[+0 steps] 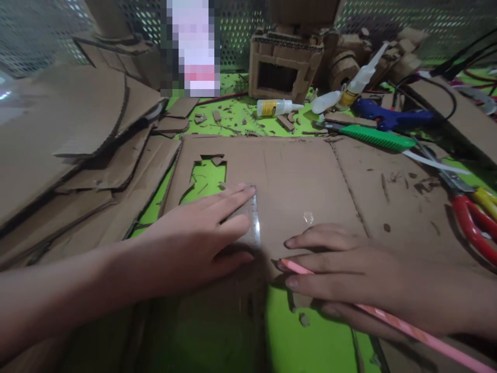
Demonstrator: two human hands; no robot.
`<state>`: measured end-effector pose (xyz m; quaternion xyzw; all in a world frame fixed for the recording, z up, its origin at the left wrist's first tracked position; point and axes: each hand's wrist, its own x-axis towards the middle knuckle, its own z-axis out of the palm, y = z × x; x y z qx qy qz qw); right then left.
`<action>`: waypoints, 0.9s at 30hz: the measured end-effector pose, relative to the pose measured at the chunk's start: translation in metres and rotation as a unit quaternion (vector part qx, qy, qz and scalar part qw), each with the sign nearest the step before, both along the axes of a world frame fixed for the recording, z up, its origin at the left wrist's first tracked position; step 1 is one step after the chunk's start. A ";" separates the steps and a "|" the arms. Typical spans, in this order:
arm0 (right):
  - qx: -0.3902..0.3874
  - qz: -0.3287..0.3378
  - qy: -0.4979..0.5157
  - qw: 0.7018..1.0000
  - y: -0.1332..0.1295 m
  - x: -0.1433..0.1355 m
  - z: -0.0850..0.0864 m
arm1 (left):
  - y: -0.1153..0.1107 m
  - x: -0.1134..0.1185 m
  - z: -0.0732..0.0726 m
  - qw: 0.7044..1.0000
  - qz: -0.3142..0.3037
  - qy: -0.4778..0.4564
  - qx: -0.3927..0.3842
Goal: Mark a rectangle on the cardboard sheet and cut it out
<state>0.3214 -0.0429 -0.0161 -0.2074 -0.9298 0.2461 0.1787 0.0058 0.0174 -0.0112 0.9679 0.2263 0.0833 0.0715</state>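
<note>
A brown cardboard sheet (297, 176) with a rectangular cut-out at its left lies flat on the green surface. My left hand (209, 228) presses down with spread fingers on a clear ruler (255, 223), whose edge runs away from me across the sheet. To the right, my right hand (349, 269) has a pink pencil (407, 329) lodged among its fingers, the tip pointing left near the sheet's front edge. The ruler and the right fingertips are apart.
Glue bottles (274, 108), a green cutter (376, 137), a blue glue gun (394, 115) and red-handled scissors (471, 223) lie behind and right. Stacked cardboard (77, 114) fills the left. A cardboard box (287, 67) stands at the back among scraps.
</note>
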 end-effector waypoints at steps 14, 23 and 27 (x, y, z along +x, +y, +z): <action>-0.032 0.034 -0.002 0.999 0.008 0.008 -0.001 | 0.003 -0.003 0.006 0.999 -0.024 0.002 0.036; -0.025 0.037 0.009 0.999 0.009 0.006 -0.001 | 0.005 -0.003 0.006 0.999 -0.013 0.021 0.026; -0.026 0.019 0.001 0.999 0.006 0.005 -0.003 | 0.005 -0.005 0.008 0.999 -0.005 0.030 0.020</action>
